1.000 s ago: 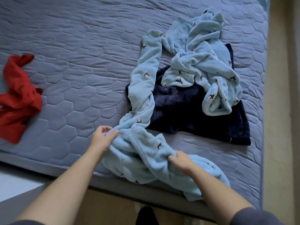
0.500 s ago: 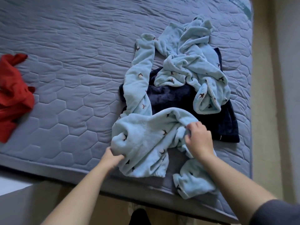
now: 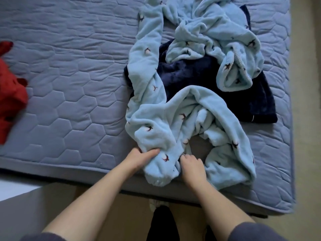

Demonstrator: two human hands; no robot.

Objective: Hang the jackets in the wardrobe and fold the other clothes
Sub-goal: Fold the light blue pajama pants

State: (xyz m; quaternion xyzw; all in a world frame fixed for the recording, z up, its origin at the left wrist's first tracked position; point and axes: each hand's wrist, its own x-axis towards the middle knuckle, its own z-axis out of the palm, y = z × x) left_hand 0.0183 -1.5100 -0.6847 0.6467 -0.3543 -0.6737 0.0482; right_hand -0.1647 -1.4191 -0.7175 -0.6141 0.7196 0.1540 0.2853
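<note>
1. Change: both hands have come together at 6 o'clock, at the near edge of the grey-blue hexagon-quilted mattress (image 3: 69,87). One second ago they gripped the garment well apart. Half a second ago the right hand held a fold further up, toward 1 o'clock.
2. Grip: the left hand (image 3: 141,158) pinches the light blue fleece garment with small dark motifs (image 3: 156,129), with the thumb on top and the fingers tucked under. The right hand (image 3: 191,166) sits just beside it, its fingers curled into a neighbouring fold of the same garment.
3. Meaning: we judge that one end, a cuff or leg opening, is being gathered so the piece can be drawn straight. Folding proper has not begun, and no folded item is visible.
4. Location: the fleece runs from 6 o'clock up to 12 o'clock. Its lower part forms a loop around a bare patch of mattress.
5. Materials:
   - The fleece is thick, soft and limp, so we expect it to slump rather than hold a crease.
   - A dark navy plush garment (image 3: 194,75) lies flat at 1 o'clock, partly under the fleece.
   - A second bunched piece of light blue fleece (image 3: 208,32) lies on top of the navy garment.
6. Remainder: a crumpled red cloth garment (image 3: 10,101) lies at 9 o'clock, well apart from the rest.
</note>
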